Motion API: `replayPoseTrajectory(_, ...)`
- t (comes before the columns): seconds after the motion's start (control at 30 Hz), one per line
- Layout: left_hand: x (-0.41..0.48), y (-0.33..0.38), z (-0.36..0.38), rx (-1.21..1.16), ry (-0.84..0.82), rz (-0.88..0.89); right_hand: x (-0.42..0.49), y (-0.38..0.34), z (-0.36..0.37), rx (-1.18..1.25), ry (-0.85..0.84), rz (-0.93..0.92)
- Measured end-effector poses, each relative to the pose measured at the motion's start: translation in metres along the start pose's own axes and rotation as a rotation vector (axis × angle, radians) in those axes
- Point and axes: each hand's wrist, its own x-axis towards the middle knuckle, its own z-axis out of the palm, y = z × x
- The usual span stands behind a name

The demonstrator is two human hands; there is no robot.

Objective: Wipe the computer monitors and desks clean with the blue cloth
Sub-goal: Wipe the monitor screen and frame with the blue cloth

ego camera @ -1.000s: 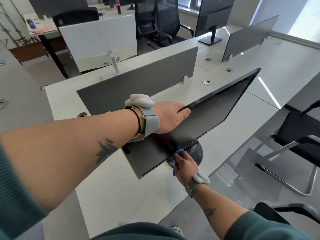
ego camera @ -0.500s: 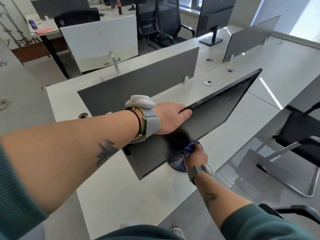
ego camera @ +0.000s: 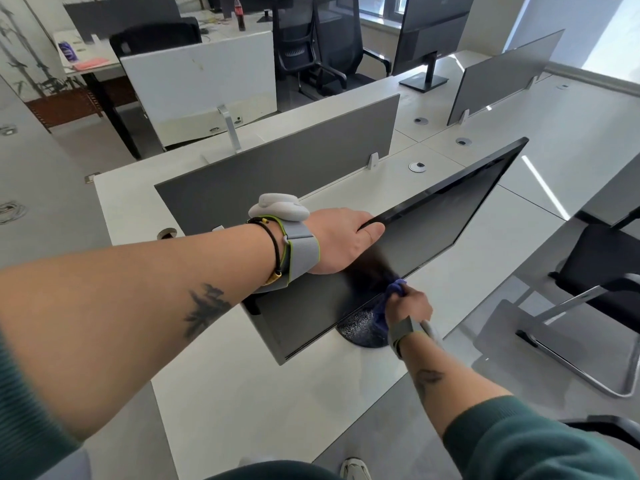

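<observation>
1. The left hand point(ego camera: 346, 240) grasps the top edge of the black monitor point(ego camera: 450, 216). The fingers go over the edge to the back side and the thumb lies on the front. This grip most likely steadies the screen, so that it does not tip or slide under the wiping.
2. The right hand point(ego camera: 410, 304) is closed around the blue cloth point(ego camera: 394, 292), which is bunched in the fist. It holds the cloth against the lower edge of the screen, just above the round black base point(ego camera: 360, 329).
3. Part of the cloth hangs down toward the base; whether it touches the base is not clear.
4. The monitor stands diagonally on the white desk point(ego camera: 259, 393). By judgement, the step in hand is the wiping of this screen near its bottom, and the desk surface comes after.
5. Behind the monitor stands a grey divider panel point(ego camera: 277, 174). A second monitor point(ego camera: 429, 29) stands on a farther desk, and an office chair point(ego camera: 606, 258) waits at the right.
</observation>
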Motion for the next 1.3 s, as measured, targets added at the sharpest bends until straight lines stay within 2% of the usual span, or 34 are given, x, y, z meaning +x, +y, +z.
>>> replayPoseTrajectory(0.17, 0.003, -0.001, 0.0, -0.017, -0.008, 0.0, -0.03, -0.003, 0.019, 0.105, 0.033, 0.065)
replayPoseTrajectory(0.33, 0.002, 0.001, -0.003, -0.016, -0.011, 0.002, -0.072, -0.005, 0.038, 0.092, -0.087, 0.013)
replayPoseTrajectory(0.43, 0.001, 0.0, -0.004, -0.018, -0.012, -0.005, -0.093, -0.015, 0.042, 0.169, -0.036, 0.005)
replayPoseTrajectory(0.6, 0.002, 0.001, -0.005, -0.039, -0.014, -0.008, -0.108, -0.018, 0.038, 0.286, 0.034, -0.166)
replayPoseTrajectory(0.7, 0.002, 0.0, -0.005, -0.046, -0.021, -0.02, -0.1, -0.022, 0.036, 0.27, -0.009, -0.004)
replayPoseTrajectory(0.8, 0.001, -0.003, -0.003, -0.08, -0.024, -0.019, -0.077, -0.035, 0.025, 0.33, 0.074, 0.067)
replayPoseTrajectory(0.9, 0.001, -0.002, -0.005, -0.115, -0.004, -0.018, -0.074, -0.049, 0.016, 0.342, 0.18, -0.047)
replayPoseTrajectory(0.97, 0.0, -0.001, -0.006, -0.124, 0.0, -0.029, -0.081, -0.045, 0.022, 0.295, 0.144, -0.091)
replayPoseTrajectory(1.07, -0.001, 0.002, -0.006, -0.141, -0.003, -0.032, -0.084, -0.041, 0.024, 0.281, 0.061, -0.047)
replayPoseTrajectory(1.13, 0.0, 0.001, -0.005, -0.166, 0.002, -0.057, -0.083, -0.052, 0.013, 0.344, 0.111, -0.085)
replayPoseTrajectory(1.2, -0.001, 0.003, -0.005, -0.198, 0.011, -0.074, -0.092, -0.069, -0.007, 0.386, 0.226, -0.235)
replayPoseTrajectory(1.3, -0.002, 0.006, -0.006, -0.178, 0.021, -0.1, -0.118, -0.089, -0.021, 0.402, 0.303, -0.488)
